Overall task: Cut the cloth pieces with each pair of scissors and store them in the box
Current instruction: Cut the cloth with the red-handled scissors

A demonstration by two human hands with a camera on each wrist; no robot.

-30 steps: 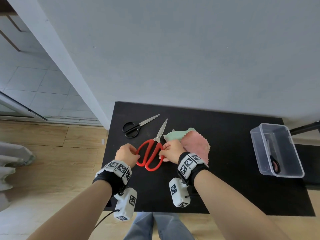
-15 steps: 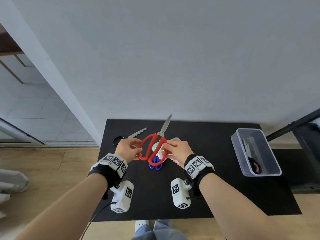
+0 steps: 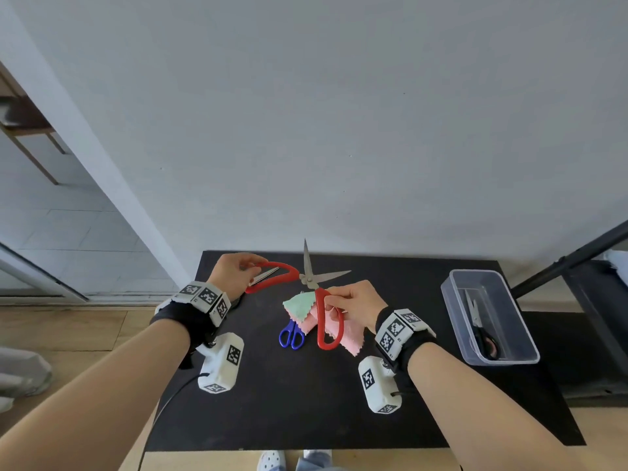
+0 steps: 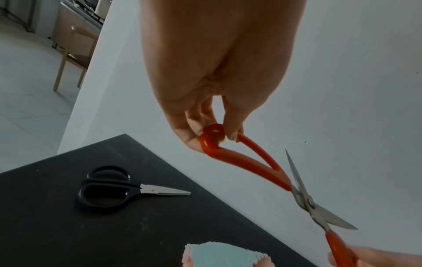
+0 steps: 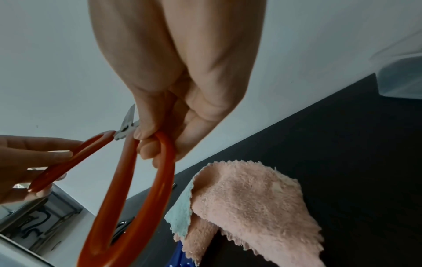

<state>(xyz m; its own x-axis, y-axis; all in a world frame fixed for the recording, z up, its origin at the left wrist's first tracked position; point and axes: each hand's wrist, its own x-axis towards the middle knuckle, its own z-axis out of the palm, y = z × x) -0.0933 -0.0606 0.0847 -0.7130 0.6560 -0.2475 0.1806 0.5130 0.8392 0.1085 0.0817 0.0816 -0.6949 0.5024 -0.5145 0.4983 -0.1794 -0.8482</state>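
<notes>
The left hand (image 3: 234,277) pinches the curled end of one long loop handle of the large red-handled steel scissors (image 3: 307,279), thumb and fingers closed round the plastic, while the right hand (image 3: 356,299) has its fingers curled through and around the other loop near the pivot; between them the handles are pulled wide and the two blades stand spread, held up in the air above the black tabletop (image 3: 306,402). These look like stiff, fairly heavy shears with smooth plastic loops that could slip in a light pinch, so I would say a fuller hold inside each loop serves better than fingertips at the far end, and the bare points want keeping away from the other hand. Just below lie the soft pink terry cloth piece with a zigzag edge (image 3: 343,336) and the mint-green cloth piece (image 3: 299,305) overlapping it; they look light, limp and fuzzy, best taken by an edge and held taut. Small blue-handled scissors (image 3: 291,336) poke out from under the cloths, black-handled scissors (image 4: 107,187) lie at the table's left, and the clear plastic box (image 3: 530,348) at the right holds another dark-handled pair (image 3: 484,338). I can read no brand or writing on anything; the wrist bands (image 3: 204,295) carry only black-and-white square markers.
</notes>
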